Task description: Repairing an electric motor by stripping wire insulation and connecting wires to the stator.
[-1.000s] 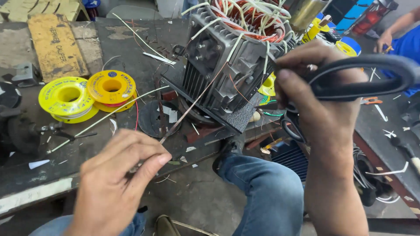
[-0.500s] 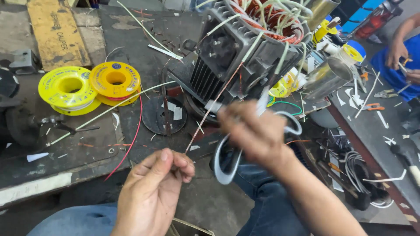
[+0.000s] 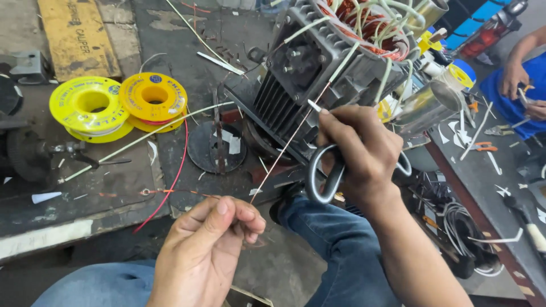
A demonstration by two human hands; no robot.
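My left hand (image 3: 206, 250) pinches the lower end of a thin copper wire (image 3: 282, 152) near the bench's front edge. The wire runs up and right to a pale sleeve tube on the grey finned motor stator (image 3: 310, 74), whose copper windings and several sleeved leads stick out on top. My right hand (image 3: 359, 149) holds grey-handled scissors (image 3: 325, 177), handles hanging down, while its fingertips grip a small white piece of sleeve at the wire beside the stator.
Two yellow wire spools (image 3: 94, 105) sit at the left on the dark, dirty bench (image 3: 102, 187). A red wire (image 3: 170, 182) trails off its edge. Another person's hands (image 3: 515, 77) work at the far right, over a bench strewn with white scraps and tools.
My right hand, with the scissors, has come down from the upper right to the wire at the stator. My left hand stayed low, pinching the wire end.
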